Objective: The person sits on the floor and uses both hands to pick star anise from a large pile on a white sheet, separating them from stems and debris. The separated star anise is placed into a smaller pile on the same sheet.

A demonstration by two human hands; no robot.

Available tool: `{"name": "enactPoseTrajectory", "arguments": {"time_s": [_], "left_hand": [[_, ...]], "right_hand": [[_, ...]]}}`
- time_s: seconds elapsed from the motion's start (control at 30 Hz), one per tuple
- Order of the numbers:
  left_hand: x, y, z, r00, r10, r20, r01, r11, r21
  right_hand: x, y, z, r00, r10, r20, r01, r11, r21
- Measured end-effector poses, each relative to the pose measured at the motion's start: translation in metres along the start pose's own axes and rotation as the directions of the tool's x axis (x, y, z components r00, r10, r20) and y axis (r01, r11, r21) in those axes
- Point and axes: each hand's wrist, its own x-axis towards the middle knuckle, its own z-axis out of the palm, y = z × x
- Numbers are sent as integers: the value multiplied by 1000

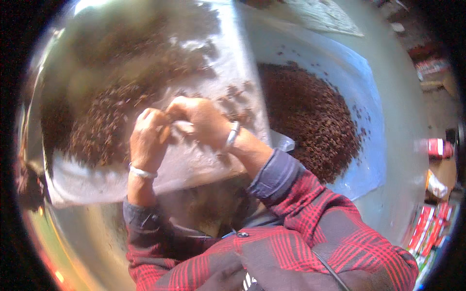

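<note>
My left hand (149, 132) and my right hand (198, 118) meet above a pale cloth (204, 163), fingertips close together. Something small and dark seems to be pinched between them, too blurred to name. Beyond and to the left of them, a large heap of brown dried plant pieces (105, 123), perhaps star anise, covers much of the cloth. A few loose star-shaped pieces (236, 91) rest near my right hand. A silver bangle (233, 134) circles my right wrist, a pale one (142, 172) my left.
To the right, a mound of small dark-brown pieces (313, 120) lies on a blue plastic sheet (373, 145) on the floor. A white woven sack (327, 16) is at the top. Red packages (424, 225) and a pink-red container (438, 148) stand at the far right.
</note>
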Motion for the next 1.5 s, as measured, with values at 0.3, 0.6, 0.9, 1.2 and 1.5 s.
{"name": "enactPoseTrajectory", "arguments": {"time_s": [0.3, 0.6, 0.9, 1.2, 1.5], "left_hand": [[-19, 21, -42, 634, 182, 751, -55, 980, -191], [1, -11, 14, 983, -111, 148, 141, 968, -209], [22, -27, 20, 984, -167, 57, 145, 951, 272], [23, 5, 17, 987, 94, -131, -114, 982, -154], [17, 7, 8, 993, 36, -114, -71, 947, -312]], "right_hand": [[-4, 29, -36, 885, -74, -460, -132, 907, -400], [1, 24, -39, 825, 135, -549, -303, 925, -228], [6, 12, -19, 860, 232, -454, -283, 958, -47], [5, 9, -7, 953, 301, -29, -265, 878, 399], [0, -6, 4, 988, 107, -108, -100, 993, 64]]}}
